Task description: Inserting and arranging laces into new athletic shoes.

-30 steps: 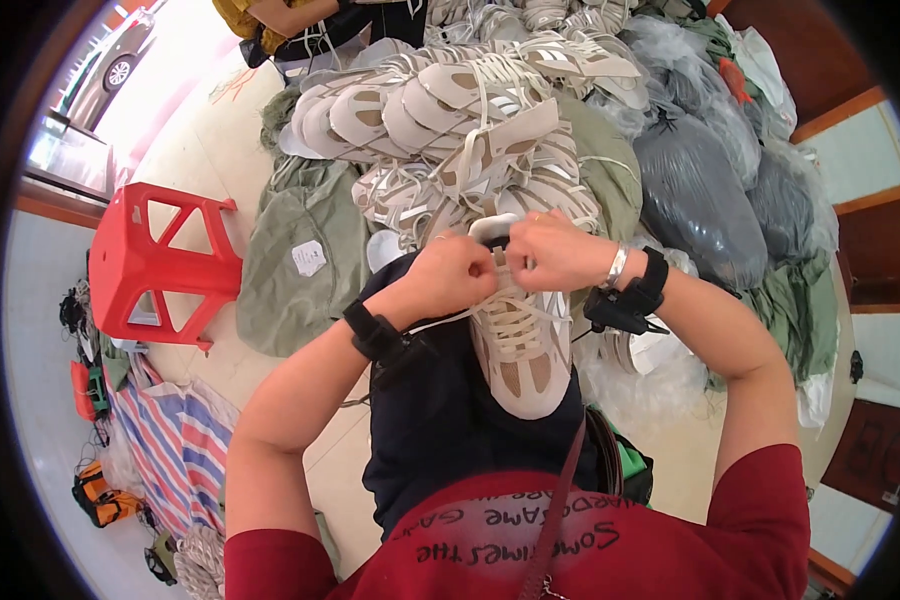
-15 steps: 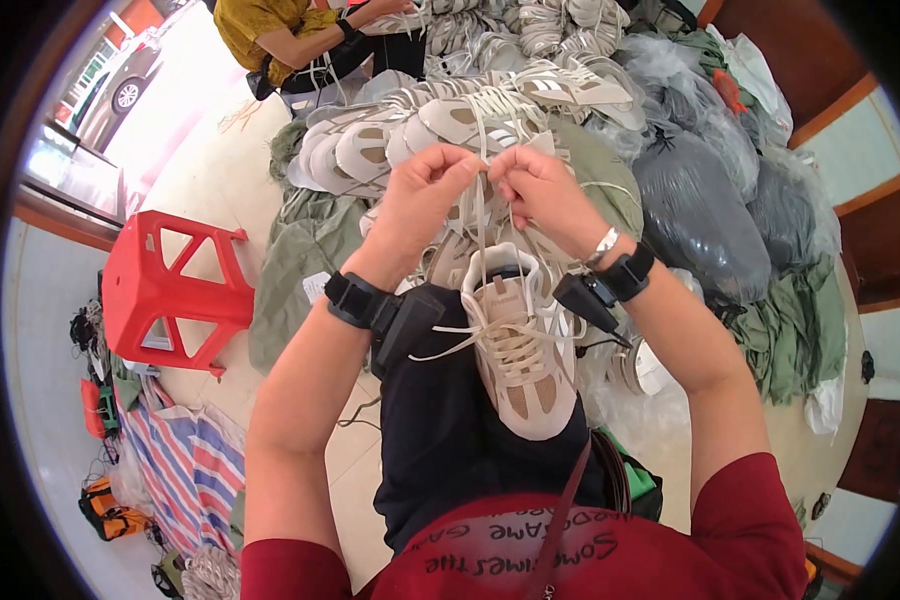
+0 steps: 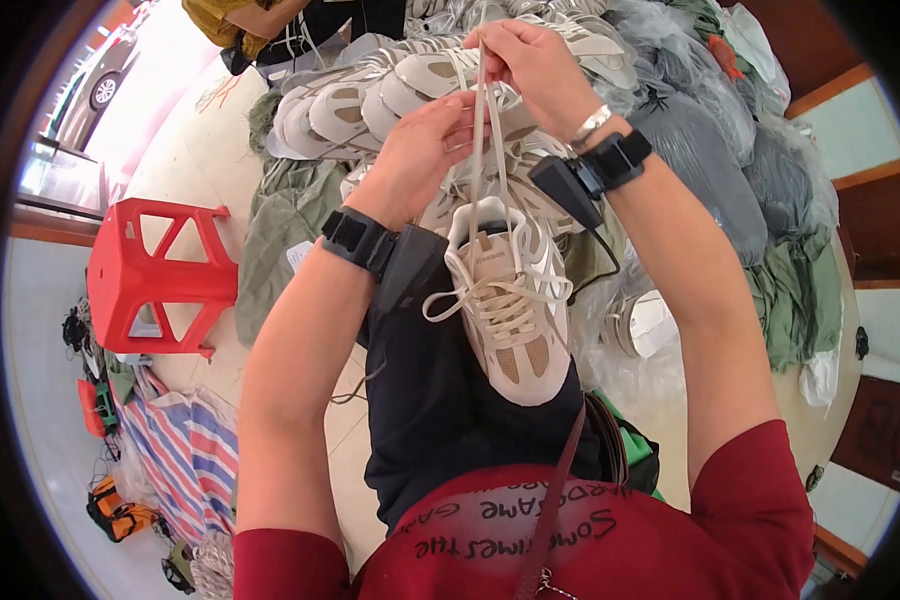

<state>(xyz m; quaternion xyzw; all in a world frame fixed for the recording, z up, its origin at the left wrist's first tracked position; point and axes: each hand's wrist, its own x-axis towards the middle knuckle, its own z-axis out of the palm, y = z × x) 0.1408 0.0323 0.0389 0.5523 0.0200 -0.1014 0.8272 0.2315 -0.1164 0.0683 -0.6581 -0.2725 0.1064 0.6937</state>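
A beige and white sneaker [image 3: 520,355] rests on my lap with its toe toward me. Its front laces are threaded through the eyelets, and a loose loop sticks out at the left side. From the shoe's opening, pale shoelace strands [image 3: 478,165] run up and away from me, pulled taut. At their upper end, my right hand [image 3: 538,70] pinches the shoelace between closed fingers. Lower down, beside the strands, my left hand [image 3: 418,155] has its fingers loosely stretched out, the tips close to the laces; whether they touch is hard to tell.
Rows of similar sneakers [image 3: 345,110] lie beyond my hands. Dark plastic bags [image 3: 695,170] are heaped at the right. A red stool [image 3: 160,280] stands at the left over pale floor tiles, with a striped sheet [image 3: 185,440] below it. Another person's arm [image 3: 265,18] shows at the far left.
My right hand has risen away from me, drawing the shoelace up. My left hand has released its pinch, its fingers now loosened. The view has shifted slightly.
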